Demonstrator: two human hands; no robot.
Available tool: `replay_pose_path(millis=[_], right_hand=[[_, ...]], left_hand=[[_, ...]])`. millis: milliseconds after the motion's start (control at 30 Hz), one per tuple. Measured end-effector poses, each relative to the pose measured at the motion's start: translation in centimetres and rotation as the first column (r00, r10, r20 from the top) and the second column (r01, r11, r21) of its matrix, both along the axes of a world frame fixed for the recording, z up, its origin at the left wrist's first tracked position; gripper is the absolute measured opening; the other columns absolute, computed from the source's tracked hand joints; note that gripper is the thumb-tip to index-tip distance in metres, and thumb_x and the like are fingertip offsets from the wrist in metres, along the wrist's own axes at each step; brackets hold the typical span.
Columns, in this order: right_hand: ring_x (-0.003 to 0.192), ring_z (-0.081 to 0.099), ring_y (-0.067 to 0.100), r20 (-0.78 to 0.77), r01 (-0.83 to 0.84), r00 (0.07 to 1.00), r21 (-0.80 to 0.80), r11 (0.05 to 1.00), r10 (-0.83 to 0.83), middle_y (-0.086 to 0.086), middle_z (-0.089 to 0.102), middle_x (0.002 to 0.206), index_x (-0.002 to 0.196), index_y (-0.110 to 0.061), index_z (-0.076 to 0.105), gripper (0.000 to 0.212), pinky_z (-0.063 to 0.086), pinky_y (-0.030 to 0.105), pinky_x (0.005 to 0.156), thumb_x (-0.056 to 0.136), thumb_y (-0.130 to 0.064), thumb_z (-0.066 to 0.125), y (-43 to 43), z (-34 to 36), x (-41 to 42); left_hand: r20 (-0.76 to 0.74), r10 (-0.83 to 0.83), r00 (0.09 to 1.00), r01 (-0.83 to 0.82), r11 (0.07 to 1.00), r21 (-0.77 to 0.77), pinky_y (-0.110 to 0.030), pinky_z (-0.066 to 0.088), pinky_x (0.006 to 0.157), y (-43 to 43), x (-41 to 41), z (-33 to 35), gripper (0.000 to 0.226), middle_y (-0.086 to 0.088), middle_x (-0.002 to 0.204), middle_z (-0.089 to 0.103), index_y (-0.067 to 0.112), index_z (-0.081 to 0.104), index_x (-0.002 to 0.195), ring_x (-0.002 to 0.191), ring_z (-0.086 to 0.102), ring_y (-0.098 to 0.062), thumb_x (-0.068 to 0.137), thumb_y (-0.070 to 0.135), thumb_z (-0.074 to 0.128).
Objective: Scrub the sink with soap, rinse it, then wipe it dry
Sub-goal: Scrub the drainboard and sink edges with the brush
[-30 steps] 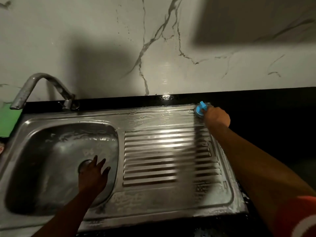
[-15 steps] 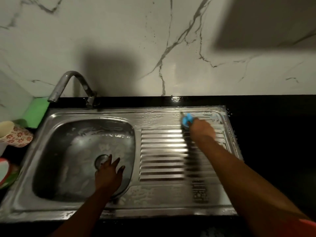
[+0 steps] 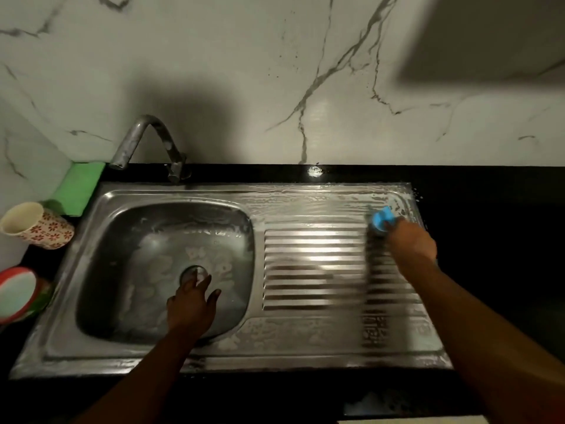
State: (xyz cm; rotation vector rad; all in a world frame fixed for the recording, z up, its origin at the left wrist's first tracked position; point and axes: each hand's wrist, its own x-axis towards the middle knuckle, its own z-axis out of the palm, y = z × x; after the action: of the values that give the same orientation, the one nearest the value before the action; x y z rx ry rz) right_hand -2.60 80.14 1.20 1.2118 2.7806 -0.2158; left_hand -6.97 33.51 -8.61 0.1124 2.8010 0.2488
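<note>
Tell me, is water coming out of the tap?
Off. No stream falls from the faucet spout, and the soapy basin below holds only suds.

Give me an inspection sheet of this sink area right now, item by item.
Surface: steel sink with soapy film on the basin floor, drainboard and rim; set in a black counter.
Job's things: blue scrubber at the drainboard's far right corner; faucet, no water seen running.
Clutter: flowered cup on its side, green sponge, red-rimmed dish, all left of the sink.
Hands: right hand grips the scrubber; left hand is open, in the basin near the drain.
Cables: nothing seen.
Surroundings: marble-look wall, dim light.
</note>
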Motion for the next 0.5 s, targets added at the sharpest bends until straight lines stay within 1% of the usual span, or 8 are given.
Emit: replay_pose_path(millis=[67,100,133,233,300,367,433,500], right_hand=[[0.100,0.068,0.037,0.010,0.097,0.995,0.033,0.995,-0.098,0.015,0.069,0.108,0.120,-0.017,0.063,0.030,0.052,0.040,0.080,0.103,-0.032,0.043,1.3,0.3,1.4],[0.101,0.067,0.038,0.012,0.089,0.996,0.011,0.996,-0.090,0.016,0.069,0.110,0.121,-0.016,0.062,0.031,0.052,0.041,0.082,0.104,-0.032,0.043,0.4,0.3,1.3],[0.102,0.067,0.038,-0.003,0.053,0.999,-0.031,0.998,-0.053,0.017,0.069,0.111,0.121,-0.015,0.062,0.032,0.051,0.041,0.083,0.105,-0.034,0.041,-1.5,0.2,0.7],[0.100,0.067,0.032,-0.026,-0.099,0.995,-0.151,0.984,0.096,0.011,0.071,0.110,0.119,-0.017,0.063,0.035,0.044,0.034,0.075,0.106,-0.038,0.038,-9.9,-0.5,-3.5],[0.104,0.068,0.032,-0.060,-0.250,0.968,-0.249,0.936,0.243,0.010,0.071,0.114,0.122,-0.018,0.063,0.036,0.047,0.035,0.080,0.105,-0.040,0.039,-16.8,-0.8,-6.3],[0.107,0.068,0.032,-0.092,-0.389,0.921,-0.295,0.873,0.379,0.009,0.071,0.118,0.124,-0.018,0.064,0.034,0.051,0.036,0.088,0.104,-0.035,0.043,-21.9,-0.4,-7.8],[0.103,0.069,0.030,-0.056,-0.447,0.891,-0.277,0.851,0.450,0.008,0.072,0.116,0.123,-0.019,0.064,0.030,0.053,0.036,0.087,0.103,-0.032,0.046,-22.5,0.0,-8.0],[0.093,0.069,0.029,-0.075,-0.441,0.897,-0.243,0.864,0.437,0.006,0.072,0.109,0.120,-0.022,0.064,0.033,0.051,0.037,0.078,0.102,-0.042,0.044,-19.0,0.3,-7.1]], left_hand=[[0.009,-0.011,1.000,0.011,1.000,0.004,-0.052,0.045,0.103,0.0,0.1,0.1,0.053,-0.008,0.165,0.038,0.030,0.056,0.150,0.141,0.048,-0.032,0.103,0.054,0.054],[0.015,-0.022,1.000,0.021,1.000,0.004,-0.052,0.045,0.104,0.1,0.1,0.1,0.053,-0.007,0.166,0.035,0.030,0.055,0.150,0.143,0.046,-0.032,0.103,0.054,0.053],[0.021,-0.029,0.999,0.029,1.000,0.002,-0.052,0.044,0.105,0.2,0.2,0.1,0.054,-0.007,0.167,0.034,0.031,0.053,0.151,0.144,0.045,-0.032,0.103,0.055,0.052],[0.037,-0.066,0.997,0.067,0.998,-0.020,-0.050,0.045,0.106,1.0,0.1,0.1,0.056,-0.004,0.168,0.032,0.034,0.049,0.154,0.147,0.043,-0.031,0.103,0.058,0.048],[0.047,-0.099,0.994,0.101,0.994,-0.035,-0.050,0.045,0.108,1.7,0.0,-0.1,0.057,-0.003,0.170,0.030,0.035,0.047,0.155,0.148,0.041,-0.031,0.104,0.059,0.047],[0.040,-0.105,0.994,0.106,0.994,-0.025,-0.053,0.045,0.108,2.2,-0.3,-0.1,0.056,-0.001,0.170,0.029,0.035,0.049,0.154,0.149,0.040,-0.031,0.103,0.058,0.048],[0.015,-0.103,0.995,0.103,0.995,0.000,-0.055,0.044,0.109,2.6,-0.8,-0.1,0.055,-0.002,0.170,0.030,0.034,0.051,0.153,0.149,0.040,-0.031,0.103,0.058,0.050],[0.004,-0.109,0.994,0.109,0.994,-0.001,-0.057,0.044,0.110,2.7,-1.4,-0.1,0.055,-0.004,0.169,0.032,0.033,0.052,0.152,0.150,0.038,-0.033,0.103,0.057,0.051]])
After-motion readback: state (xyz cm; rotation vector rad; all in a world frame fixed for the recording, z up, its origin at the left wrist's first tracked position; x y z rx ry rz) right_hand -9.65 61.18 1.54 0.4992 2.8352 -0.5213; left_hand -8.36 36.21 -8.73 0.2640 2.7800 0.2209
